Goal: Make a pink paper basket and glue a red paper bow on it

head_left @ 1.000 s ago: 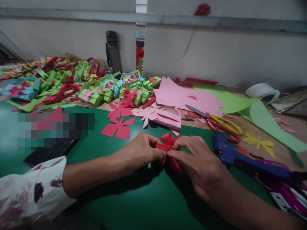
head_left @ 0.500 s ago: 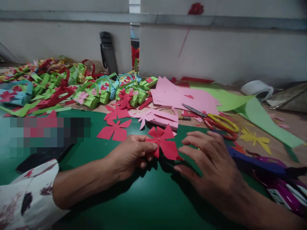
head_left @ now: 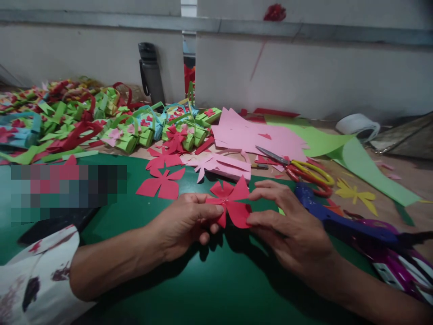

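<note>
A red paper flower [head_left: 238,212] with a shiny spot at its centre is pinched by my left hand [head_left: 181,228], thumb on top near the middle. My right hand [head_left: 297,239] has its fingertips on the tip of the flower's lower right petal, which looks gripped between finger and thumb. Just behind my left hand, another red paper flower [head_left: 163,184] lies flat on the green mat [head_left: 152,289]. Beyond it is a pink folded paper piece [head_left: 233,168] with a curved handle. A blue glue gun [head_left: 341,223] lies to the right of my right hand.
Scissors with red and yellow handles [head_left: 307,174] lie by pink paper sheets [head_left: 257,133]. A yellow paper flower [head_left: 355,194] is at right. Several small paper baskets [head_left: 135,137] are piled at left, before a dark bottle [head_left: 152,74]. Purple-handled tools [head_left: 394,266] sit at lower right.
My right hand has closed in from beside the flower, and its fingertips now touch the lower right petal. My left hand keeps its pinch on the flower.
</note>
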Motion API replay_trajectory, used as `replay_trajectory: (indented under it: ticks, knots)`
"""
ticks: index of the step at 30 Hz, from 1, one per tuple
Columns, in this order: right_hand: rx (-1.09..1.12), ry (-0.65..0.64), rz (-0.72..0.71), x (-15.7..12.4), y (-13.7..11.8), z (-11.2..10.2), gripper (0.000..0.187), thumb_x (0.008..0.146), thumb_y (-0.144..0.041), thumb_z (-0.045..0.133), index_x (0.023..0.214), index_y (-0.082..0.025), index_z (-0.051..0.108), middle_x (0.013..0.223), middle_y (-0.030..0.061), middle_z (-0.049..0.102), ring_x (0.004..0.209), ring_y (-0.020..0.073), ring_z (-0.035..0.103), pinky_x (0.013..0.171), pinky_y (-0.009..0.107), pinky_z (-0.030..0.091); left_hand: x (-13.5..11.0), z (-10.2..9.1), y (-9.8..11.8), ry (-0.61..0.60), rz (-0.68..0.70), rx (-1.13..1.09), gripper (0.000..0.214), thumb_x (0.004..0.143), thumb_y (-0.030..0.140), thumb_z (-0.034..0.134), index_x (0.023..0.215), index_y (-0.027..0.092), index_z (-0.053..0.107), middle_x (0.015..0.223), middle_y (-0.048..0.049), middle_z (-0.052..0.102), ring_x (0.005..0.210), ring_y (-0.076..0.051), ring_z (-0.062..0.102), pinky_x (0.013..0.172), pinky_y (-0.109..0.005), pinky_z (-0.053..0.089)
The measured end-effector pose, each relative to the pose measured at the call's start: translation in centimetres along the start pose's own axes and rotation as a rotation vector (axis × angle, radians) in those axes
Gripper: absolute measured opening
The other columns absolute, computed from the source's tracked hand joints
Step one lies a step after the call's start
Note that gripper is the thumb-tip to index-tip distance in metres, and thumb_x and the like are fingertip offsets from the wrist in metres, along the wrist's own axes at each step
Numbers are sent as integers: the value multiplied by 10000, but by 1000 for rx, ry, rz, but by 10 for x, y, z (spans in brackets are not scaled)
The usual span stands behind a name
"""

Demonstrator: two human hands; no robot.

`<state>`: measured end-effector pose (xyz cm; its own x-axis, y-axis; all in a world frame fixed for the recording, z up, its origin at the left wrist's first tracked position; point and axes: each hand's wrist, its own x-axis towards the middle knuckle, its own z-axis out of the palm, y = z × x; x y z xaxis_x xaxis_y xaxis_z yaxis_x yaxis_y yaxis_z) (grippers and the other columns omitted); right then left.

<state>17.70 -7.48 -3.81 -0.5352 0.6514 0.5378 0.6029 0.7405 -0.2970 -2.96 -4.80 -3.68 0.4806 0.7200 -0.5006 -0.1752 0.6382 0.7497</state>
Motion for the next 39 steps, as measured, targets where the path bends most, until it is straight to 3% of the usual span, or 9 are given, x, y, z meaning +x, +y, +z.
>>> replay_trajectory:
  ticks: [3,6,9,12,16,22,27,33,39]
  knots:
    - [62,-60,84,4,-1,-3,179,826,-35,521,822,-205,578,1087,88,512,1155,241,455,930,397,395,-2,-1,2,-36,-6,238,163,758,257,633,826,118,584,613,14,515,487,-69,462,355,-141,328]
    - [49,-131,108,7,-2,-4,175,832,-50,504,769,-196,578,1024,86,517,1069,238,482,862,389,412,-9,-4,6,39,100,618,419,786,348,608,1141,144,518,730,3,555,536,-103,504,410,-196,368]
    - [48,-265,154,7,-3,-3,209,851,-81,470,707,-188,579,862,58,518,849,196,501,711,335,408,-17,-7,7,213,425,1043,471,799,346,596,1224,165,507,857,-36,597,616,-130,526,541,-255,411]
    - [59,-373,199,6,-4,-1,244,867,-118,446,677,-184,585,727,34,492,711,172,454,614,305,354,-19,-6,2,227,715,1267,223,820,251,571,1016,180,650,843,-49,628,702,-159,553,616,-264,399]
    - [72,-391,233,4,-4,2,230,868,-127,476,676,-179,592,698,17,496,689,158,452,599,293,324,-11,1,-12,51,710,1307,115,829,249,576,813,186,671,738,-32,644,641,-148,557,568,-241,370]
    - [91,-330,264,5,-5,3,110,822,-163,594,736,-212,640,730,1,564,718,159,507,666,309,365,4,3,-27,-19,750,1393,191,843,170,519,712,178,658,664,-33,633,578,-136,546,546,-233,356]
    - [263,-280,561,9,-8,-7,55,798,-193,625,802,-224,670,818,8,652,774,172,592,708,302,438,2,4,-29,33,748,1299,189,816,125,531,751,182,699,678,-35,660,611,-143,568,566,-230,367]
    - [751,-374,998,12,-9,-7,95,774,-242,601,795,-174,663,559,-27,603,447,82,492,431,203,347,1,6,-29,72,755,1212,236,835,152,523,681,184,698,616,-19,651,563,-123,550,550,-223,355]
    - [945,-354,1141,11,-6,4,194,682,-322,676,665,-149,591,470,-59,509,372,47,416,398,186,290,4,6,-32,85,728,1213,301,863,228,526,591,180,647,558,-12,601,511,-113,499,523,-232,328]
